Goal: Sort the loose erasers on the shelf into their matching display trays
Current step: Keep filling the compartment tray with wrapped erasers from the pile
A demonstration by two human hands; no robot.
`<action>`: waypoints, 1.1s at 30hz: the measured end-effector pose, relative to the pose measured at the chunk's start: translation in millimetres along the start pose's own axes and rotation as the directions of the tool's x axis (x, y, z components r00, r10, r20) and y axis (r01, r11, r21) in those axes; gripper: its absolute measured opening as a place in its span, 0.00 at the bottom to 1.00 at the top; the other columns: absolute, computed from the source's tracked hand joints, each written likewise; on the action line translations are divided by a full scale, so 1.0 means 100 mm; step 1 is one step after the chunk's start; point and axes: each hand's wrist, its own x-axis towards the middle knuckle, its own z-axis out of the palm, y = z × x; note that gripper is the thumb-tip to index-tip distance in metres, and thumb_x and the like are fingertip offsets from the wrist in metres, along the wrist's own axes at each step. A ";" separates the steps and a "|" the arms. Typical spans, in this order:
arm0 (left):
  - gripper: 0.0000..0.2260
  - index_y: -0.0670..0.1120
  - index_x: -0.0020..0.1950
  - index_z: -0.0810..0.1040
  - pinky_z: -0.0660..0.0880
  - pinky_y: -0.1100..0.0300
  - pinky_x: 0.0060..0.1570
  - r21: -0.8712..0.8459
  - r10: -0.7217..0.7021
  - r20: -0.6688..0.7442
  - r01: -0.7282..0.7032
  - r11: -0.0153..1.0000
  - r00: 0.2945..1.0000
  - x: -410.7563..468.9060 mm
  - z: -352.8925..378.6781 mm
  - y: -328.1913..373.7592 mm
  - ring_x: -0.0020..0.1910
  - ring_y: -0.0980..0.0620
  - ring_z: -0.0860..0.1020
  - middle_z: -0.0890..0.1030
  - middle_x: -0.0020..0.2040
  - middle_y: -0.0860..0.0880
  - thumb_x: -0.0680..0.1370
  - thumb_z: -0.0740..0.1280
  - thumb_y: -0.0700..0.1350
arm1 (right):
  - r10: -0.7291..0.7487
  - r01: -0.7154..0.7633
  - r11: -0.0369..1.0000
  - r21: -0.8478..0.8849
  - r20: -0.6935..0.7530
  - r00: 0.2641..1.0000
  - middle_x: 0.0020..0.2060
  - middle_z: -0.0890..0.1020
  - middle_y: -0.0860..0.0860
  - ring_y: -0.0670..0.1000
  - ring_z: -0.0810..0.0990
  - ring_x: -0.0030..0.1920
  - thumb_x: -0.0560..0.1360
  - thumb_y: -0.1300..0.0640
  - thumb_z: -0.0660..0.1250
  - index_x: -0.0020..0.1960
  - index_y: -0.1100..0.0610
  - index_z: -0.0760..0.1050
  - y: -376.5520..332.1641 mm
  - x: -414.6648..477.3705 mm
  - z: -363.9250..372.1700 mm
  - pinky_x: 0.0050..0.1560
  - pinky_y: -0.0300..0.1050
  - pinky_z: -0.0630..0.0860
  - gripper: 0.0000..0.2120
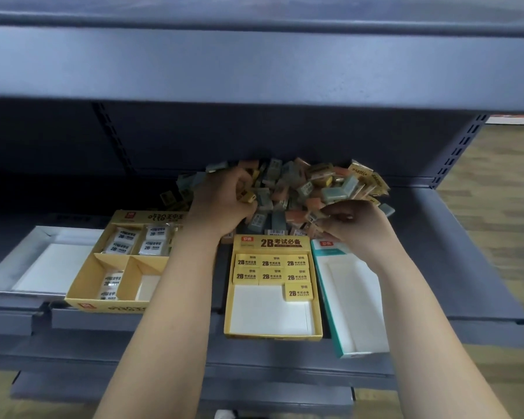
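A heap of loose erasers [288,189], grey-green, orange and yellow, lies at the back of the grey shelf [466,252]. My left hand [221,201] reaches into the heap's left side and grips a yellow eraser [246,196]. My right hand [354,228] is at the heap's front right with its fingers curled around small erasers. In front stand a yellow 2B tray [273,335] holding several yellow erasers [271,269], a yellow divided tray [82,297] with white wrapped erasers [139,241], a teal-edged white tray [327,285] and a white tray [22,261].
An upper shelf [254,65] overhangs the heap closely. The perforated shelf upright [457,152] stands at the right, with wooden floor [496,192] beyond it. Lower shelf edges [164,388] run below the trays.
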 end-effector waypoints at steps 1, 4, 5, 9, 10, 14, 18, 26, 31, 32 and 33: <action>0.20 0.48 0.63 0.76 0.71 0.62 0.51 -0.017 0.020 -0.004 -0.020 1.000 1.000 -0.08 0.00 0.06 0.54 0.56 0.75 0.77 0.54 0.55 0.72 0.74 0.41 | -0.011 0.011 1.000 0.010 -0.012 1.000 0.51 0.83 0.44 0.50 0.83 0.49 0.73 0.57 0.69 0.44 0.40 0.77 -0.01 -0.02 -0.01 0.52 0.53 0.81 0.11; 0.19 0.50 0.64 0.76 0.66 0.73 0.44 -0.035 0.058 0.002 -0.058 0.998 0.998 -0.32 0.05 0.15 0.52 0.60 0.74 0.78 0.55 0.57 0.74 0.72 0.40 | -0.023 0.025 0.997 0.072 -0.030 0.999 0.50 0.84 0.46 0.50 0.83 0.48 0.71 0.57 0.70 0.47 0.44 0.79 0.00 -0.07 -0.05 0.53 0.55 0.81 0.09; 0.19 0.50 0.64 0.77 0.65 0.75 0.43 -0.048 0.065 0.005 -0.064 0.997 0.998 -0.40 0.08 0.15 0.52 0.60 0.74 0.78 0.56 0.58 0.74 0.71 0.39 | -0.024 0.026 0.995 0.101 -0.020 1.000 0.49 0.84 0.46 0.50 0.83 0.48 0.70 0.56 0.70 0.48 0.45 0.80 0.00 -0.09 -0.07 0.53 0.56 0.81 0.09; 0.20 0.51 0.64 0.78 0.74 0.65 0.52 -0.119 0.076 -0.006 -0.076 0.990 0.997 -0.65 0.23 0.10 0.54 0.59 0.77 0.81 0.58 0.56 0.73 0.71 0.39 | -0.042 0.036 0.987 0.155 0.039 0.998 0.42 0.82 0.47 0.52 0.83 0.46 0.60 0.54 0.70 0.47 0.47 0.79 0.06 -0.16 -0.09 0.49 0.58 0.81 0.15; 0.21 0.51 0.64 0.78 0.74 0.66 0.52 -0.133 0.074 -0.012 -0.075 0.988 0.997 -0.69 0.27 0.09 0.53 0.60 0.77 0.81 0.57 0.56 0.73 0.71 0.39 | -0.056 0.046 0.986 0.163 0.054 0.997 0.40 0.81 0.47 0.52 0.82 0.44 0.59 0.54 0.71 0.48 0.48 0.78 0.09 -0.18 -0.09 0.48 0.57 0.80 0.17; 0.23 0.53 0.66 0.76 0.69 0.76 0.47 -0.177 0.047 -0.022 -0.050 0.983 0.999 -0.82 0.35 0.06 0.48 0.66 0.75 0.80 0.53 0.56 0.72 0.73 0.40 | -0.102 0.081 0.977 0.199 0.101 0.990 0.39 0.81 0.54 0.56 0.83 0.40 0.65 0.58 0.72 0.50 0.54 0.78 0.17 -0.23 -0.04 0.40 0.49 0.80 0.14; 0.22 0.54 0.66 0.76 0.72 0.70 0.50 -0.190 0.023 -0.035 -0.029 0.981 0.999 -0.91 0.28 0.04 0.49 0.65 0.75 0.80 0.53 0.57 0.73 0.72 0.41 | -0.144 0.116 0.965 0.233 0.107 0.984 0.38 0.83 0.55 0.50 0.82 0.35 0.74 0.64 0.69 0.53 0.56 0.77 0.19 -0.30 -0.01 0.35 0.44 0.75 0.09; 0.21 0.54 0.66 0.75 0.75 0.61 0.55 -0.123 0.057 -0.072 -0.065 0.990 0.996 -1.01 0.14 0.06 0.52 0.62 0.77 0.81 0.56 0.58 0.74 0.71 0.43 | -0.204 0.095 0.889 0.449 0.200 0.958 0.37 0.83 0.52 0.51 0.83 0.35 0.77 0.69 0.65 0.54 0.57 0.77 0.20 -0.42 0.08 0.30 0.38 0.74 0.10; 0.21 0.56 0.65 0.76 0.73 0.65 0.55 -0.103 0.071 -0.085 -0.080 0.992 0.994 -1.04 0.12 0.03 0.53 0.64 0.74 0.80 0.56 0.58 0.74 0.71 0.42 | -0.180 0.074 0.865 0.496 0.169 0.969 0.37 0.82 0.52 0.49 0.78 0.34 0.80 0.68 0.60 0.49 0.60 0.79 0.24 -0.46 0.14 0.32 0.38 0.72 0.10; 0.21 0.56 0.65 0.76 0.73 0.65 0.54 -0.100 0.073 -0.087 -0.082 0.992 0.993 -1.05 0.11 0.03 0.53 0.64 0.74 0.80 0.56 0.58 0.74 0.71 0.42 | -0.183 0.074 0.855 0.513 0.166 0.969 0.36 0.81 0.51 0.48 0.78 0.35 0.80 0.68 0.61 0.49 0.60 0.80 0.25 -0.46 0.13 0.33 0.38 0.72 0.09; 0.21 0.56 0.65 0.76 0.73 0.64 0.54 -0.101 0.074 -0.089 -0.083 0.991 0.993 -1.06 0.10 0.03 0.53 0.63 0.74 0.80 0.56 0.58 0.74 0.71 0.42 | -0.200 0.077 0.847 0.526 0.182 0.963 0.36 0.82 0.50 0.47 0.78 0.35 0.78 0.67 0.64 0.50 0.60 0.80 0.26 -0.47 0.13 0.34 0.38 0.72 0.06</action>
